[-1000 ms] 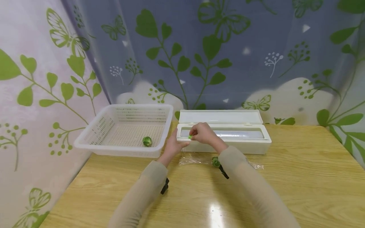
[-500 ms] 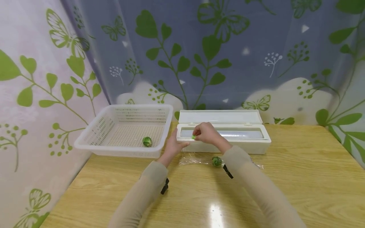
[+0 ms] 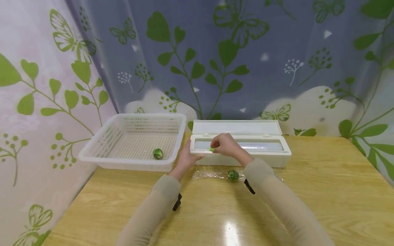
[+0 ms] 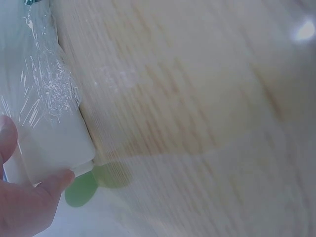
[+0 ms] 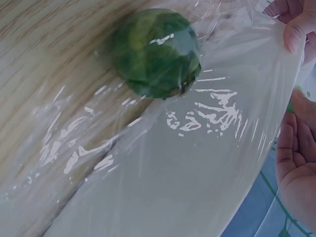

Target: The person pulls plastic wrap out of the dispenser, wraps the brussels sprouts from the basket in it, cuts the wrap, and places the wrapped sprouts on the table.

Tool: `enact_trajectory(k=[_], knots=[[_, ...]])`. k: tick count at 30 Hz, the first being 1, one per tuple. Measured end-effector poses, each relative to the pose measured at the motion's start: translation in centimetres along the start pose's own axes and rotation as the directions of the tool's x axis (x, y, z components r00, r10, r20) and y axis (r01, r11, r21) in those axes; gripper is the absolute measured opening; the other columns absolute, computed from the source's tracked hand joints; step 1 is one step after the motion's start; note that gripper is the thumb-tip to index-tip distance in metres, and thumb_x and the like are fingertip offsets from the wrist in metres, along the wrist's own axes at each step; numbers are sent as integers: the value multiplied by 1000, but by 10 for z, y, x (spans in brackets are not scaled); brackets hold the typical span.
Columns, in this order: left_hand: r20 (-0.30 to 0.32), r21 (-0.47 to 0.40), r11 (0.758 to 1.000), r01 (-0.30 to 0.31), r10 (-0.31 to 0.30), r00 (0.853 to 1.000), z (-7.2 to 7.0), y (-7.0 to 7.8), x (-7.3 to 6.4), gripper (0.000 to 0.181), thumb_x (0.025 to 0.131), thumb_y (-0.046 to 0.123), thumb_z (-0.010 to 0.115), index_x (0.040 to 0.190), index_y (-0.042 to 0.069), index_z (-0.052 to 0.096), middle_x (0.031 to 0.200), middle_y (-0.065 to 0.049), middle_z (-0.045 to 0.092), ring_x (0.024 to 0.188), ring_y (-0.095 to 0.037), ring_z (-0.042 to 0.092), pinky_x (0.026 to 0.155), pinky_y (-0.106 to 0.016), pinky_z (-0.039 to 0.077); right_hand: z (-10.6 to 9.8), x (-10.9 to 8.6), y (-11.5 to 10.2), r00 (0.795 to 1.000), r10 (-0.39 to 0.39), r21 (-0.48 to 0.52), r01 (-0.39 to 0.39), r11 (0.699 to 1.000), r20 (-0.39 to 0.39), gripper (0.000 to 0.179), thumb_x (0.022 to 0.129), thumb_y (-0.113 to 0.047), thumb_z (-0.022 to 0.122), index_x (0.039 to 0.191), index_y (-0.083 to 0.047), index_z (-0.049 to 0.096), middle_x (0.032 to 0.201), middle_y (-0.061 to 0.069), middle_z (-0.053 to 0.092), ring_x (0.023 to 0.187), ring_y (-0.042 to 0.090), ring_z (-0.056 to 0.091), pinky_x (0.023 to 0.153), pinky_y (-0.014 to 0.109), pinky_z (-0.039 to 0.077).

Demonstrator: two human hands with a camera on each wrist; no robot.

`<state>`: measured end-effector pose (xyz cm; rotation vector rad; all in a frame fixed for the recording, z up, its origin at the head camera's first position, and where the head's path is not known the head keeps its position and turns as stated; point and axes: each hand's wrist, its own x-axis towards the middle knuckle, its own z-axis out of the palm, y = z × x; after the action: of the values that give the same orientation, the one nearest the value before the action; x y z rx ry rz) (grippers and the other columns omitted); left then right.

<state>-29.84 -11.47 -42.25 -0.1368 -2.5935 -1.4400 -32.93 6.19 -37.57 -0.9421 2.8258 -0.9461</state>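
A long white cling film dispenser [image 3: 243, 160] stands on the table with its lid [image 3: 237, 127] raised. My left hand [image 3: 185, 160] grips its left end, thumb along the front face. Between the fingertips of my right hand [image 3: 227, 145] is a small green slider [image 3: 211, 149], pinched at the dispenser's front rim, left of its middle. Clear film [image 5: 217, 108] hangs down the front and spreads onto the table. A round leafy green vegetable, like a Brussels sprout [image 3: 233, 175], lies with the film in front of the dispenser.
Left of the dispenser stands a white perforated plastic basket [image 3: 129, 160] holding another green sprout [image 3: 158, 153]. The wooden table [image 3: 197, 218] reaches toward me. Behind, a patterned curtain [image 3: 197, 68] hangs close to the dispenser's raised lid.
My right hand has slid a short way right along the dispenser's front rim, with the green slider. The left hand keeps its hold on the left end.
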Motion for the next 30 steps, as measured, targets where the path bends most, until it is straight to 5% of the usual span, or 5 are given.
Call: enact_trajectory(k=[7, 18, 30], knots=[[3, -12, 1000, -7, 7, 1000, 9, 7, 5, 80, 68, 7, 75, 134, 3, 30, 118, -20, 50, 107, -35, 46, 92, -44, 35, -19, -16, 13, 999, 31, -31, -32, 999, -23, 11, 71, -3, 71, 81, -1, 67, 77, 5, 65, 73, 17, 61, 67, 25, 48], [18, 39, 995, 91, -92, 996, 3, -3, -2, 85, 73, 14, 72, 139, 0, 18, 135, -23, 32, 121, -38, 32, 99, -45, 25, -22, -30, 25, 998, 65, -11, -65, 998, -10, 12, 72, -3, 71, 83, -3, 67, 78, 3, 64, 74, 15, 59, 67, 24, 48], [51, 26, 997, 66, -67, 996, 4, 2, -2, 85, 75, 12, 70, 137, -5, 15, 135, -27, 27, 122, -41, 27, 100, -46, 22, -37, -41, 39, 995, 103, -34, -104, 994, -18, 12, 71, -4, 72, 81, -4, 67, 76, 1, 64, 72, 12, 59, 67, 22, 47]])
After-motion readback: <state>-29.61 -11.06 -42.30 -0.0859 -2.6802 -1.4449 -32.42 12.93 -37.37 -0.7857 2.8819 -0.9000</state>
